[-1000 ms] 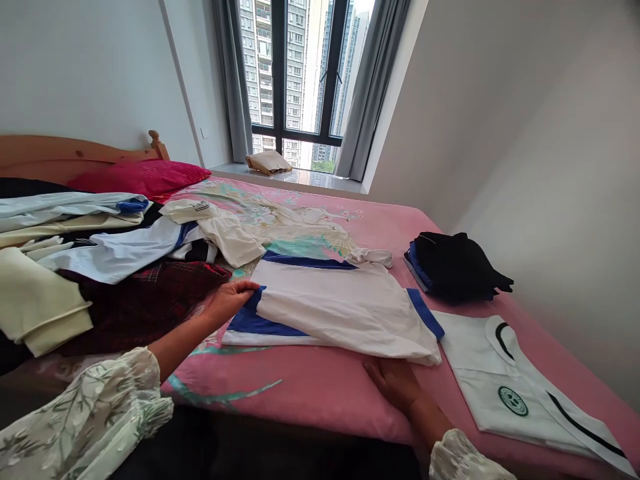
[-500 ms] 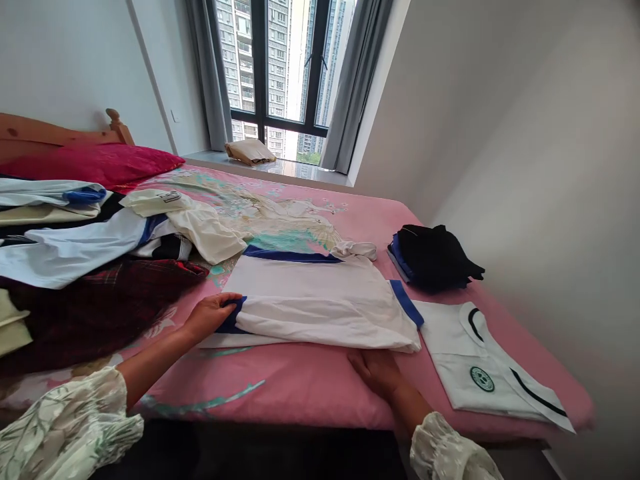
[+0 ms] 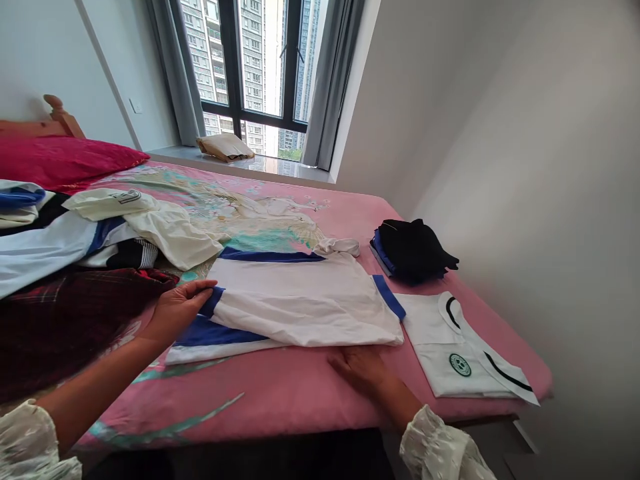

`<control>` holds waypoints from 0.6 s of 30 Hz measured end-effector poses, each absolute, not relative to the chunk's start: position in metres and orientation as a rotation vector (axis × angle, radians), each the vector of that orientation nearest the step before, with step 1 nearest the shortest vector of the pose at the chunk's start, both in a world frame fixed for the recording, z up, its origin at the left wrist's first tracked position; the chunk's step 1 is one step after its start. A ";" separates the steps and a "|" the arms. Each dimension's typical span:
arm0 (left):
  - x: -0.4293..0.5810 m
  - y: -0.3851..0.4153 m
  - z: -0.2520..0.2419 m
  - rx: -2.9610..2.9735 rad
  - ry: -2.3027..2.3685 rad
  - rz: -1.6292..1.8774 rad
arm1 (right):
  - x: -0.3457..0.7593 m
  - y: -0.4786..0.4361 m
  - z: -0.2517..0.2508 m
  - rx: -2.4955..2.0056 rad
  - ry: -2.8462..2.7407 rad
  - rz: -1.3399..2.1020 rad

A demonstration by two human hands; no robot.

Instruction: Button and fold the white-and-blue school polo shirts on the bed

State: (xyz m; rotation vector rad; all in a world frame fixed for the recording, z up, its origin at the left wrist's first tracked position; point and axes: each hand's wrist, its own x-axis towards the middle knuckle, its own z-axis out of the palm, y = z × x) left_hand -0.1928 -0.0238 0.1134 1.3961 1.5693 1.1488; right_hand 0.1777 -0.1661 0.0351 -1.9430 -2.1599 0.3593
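White-and-blue shirt [image 3: 300, 307] lies on the near part of the bed [image 3: 280, 393], long side toward the wearer, close by the folded white shirt [image 3: 430, 333] with its green badge. Left hand [image 3: 181, 308]: thumb and fingertips pinching a blue-edged corner of the upper layer at the left end. Right hand [image 3: 365, 370]: palm low on the bed at the near edge, fingertips partly hidden by the cloth; cannot tell whether they grip it or only rest beneath. Change over the last half second: the left hand has raised the pinched corner and drawn it back from the near edge, so more of the blue panel under it shows. Right hand has kept its place along the edge. View has swung rightward; the shirt's place beside its folded neighbour looks the same. Reading: the upper layer seems not yet settled; its left end sits off the layer below, whose white border sticks out toward the near side, so the edges there look uneven and still in adjustment. Around it: dark stack [image 3: 415, 250] beyond the folded shirt, cream shirt [image 3: 170, 233] and red plaid garment [image 3: 75, 320] in the loose heap at left.
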 end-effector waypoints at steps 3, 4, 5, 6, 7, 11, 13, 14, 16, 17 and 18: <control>-0.183 -0.026 0.133 1.284 1.489 1.192 | 0.172 -0.167 0.041 -1.987 -2.163 0.487; -0.179 -0.026 0.143 1.255 1.450 1.202 | 0.169 -0.167 0.042 -1.996 -2.152 0.509; -0.174 -0.026 0.154 1.238 1.404 1.203 | 0.167 -0.166 0.042 -2.003 -2.140 0.527; -0.169 -0.026 0.165 1.233 1.358 1.195 | 0.163 -0.164 0.042 -2.003 -2.137 0.551; -0.165 -0.025 0.176 1.240 1.319 1.181 | 0.159 -0.162 0.041 -1.986 -2.147 0.577; -0.150 -0.021 0.205 1.318 1.272 1.167 | 0.142 -0.145 0.036 -1.779 -2.272 0.684; -0.149 -0.019 0.205 1.348 1.299 1.197 | 0.139 -0.133 0.034 -1.754 -2.292 0.628; -0.151 -0.018 0.200 1.357 1.318 1.209 | 0.140 -0.128 0.033 -1.768 -2.294 0.583; -0.159 -0.016 0.181 1.372 1.374 1.185 | 0.147 -0.119 0.030 -1.789 -2.306 0.513; -0.165 -0.016 0.168 1.384 1.411 1.146 | 0.152 -0.116 0.028 -1.780 -2.315 0.498; -0.170 -0.016 0.153 1.402 1.458 1.098 | 0.157 -0.114 0.026 -1.763 -2.321 0.486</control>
